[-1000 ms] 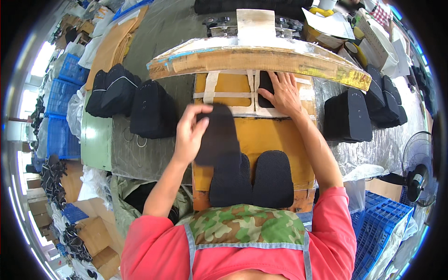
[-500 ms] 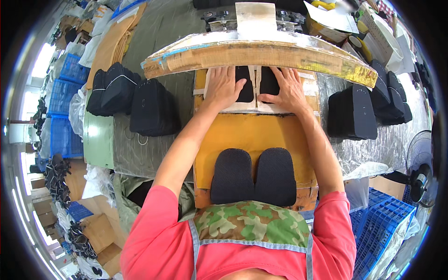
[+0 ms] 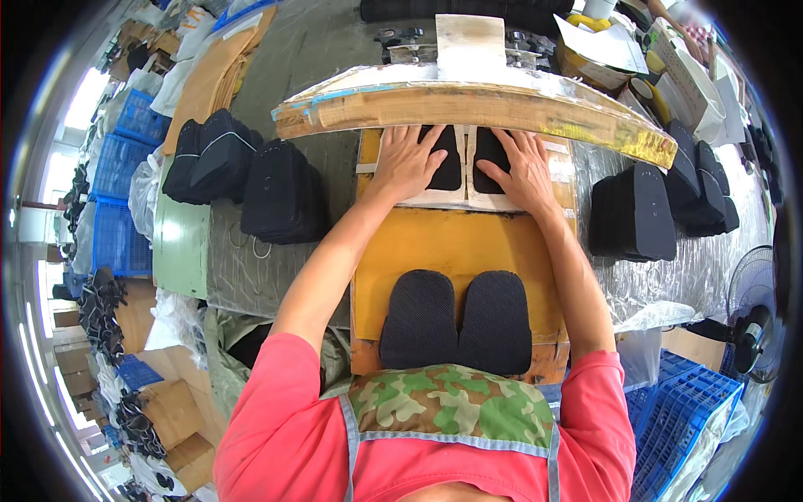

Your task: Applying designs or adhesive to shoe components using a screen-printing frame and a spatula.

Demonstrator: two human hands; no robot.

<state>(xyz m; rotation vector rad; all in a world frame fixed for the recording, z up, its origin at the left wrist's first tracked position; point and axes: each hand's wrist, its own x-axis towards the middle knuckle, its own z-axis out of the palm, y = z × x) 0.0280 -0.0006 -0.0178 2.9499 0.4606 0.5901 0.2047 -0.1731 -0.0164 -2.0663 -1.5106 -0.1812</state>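
Observation:
Under the raised edge of a wooden frame (image 3: 468, 99), two black insole-shaped pieces lie in a pale template (image 3: 465, 201) on a yellow board (image 3: 422, 243). My left hand (image 3: 405, 166) rests flat with fingers spread, partly over the left black piece (image 3: 449, 171). My right hand (image 3: 527, 176) lies flat by the right black piece (image 3: 488, 151), its thumb and index finger reaching onto it. The far ends of both pieces and some fingertips are hidden beneath the frame. Nearer me, two more black insoles (image 3: 424, 314) lie side by side, close to my camouflage apron.
Black stacks of similar pieces stand on the table to the left (image 3: 283, 192) and right (image 3: 636, 213), with banded bundles (image 3: 219, 155) beyond. Metal hinge clamps (image 3: 401, 43) hold the frame's far side. A fan (image 3: 750, 322) and blue crates (image 3: 686, 410) are at the right.
The view has shifted slightly. My left fingers have spread, the index finger moving right onto the left black piece. My right thumb has lifted away from the template's middle, exposing more of the right piece.

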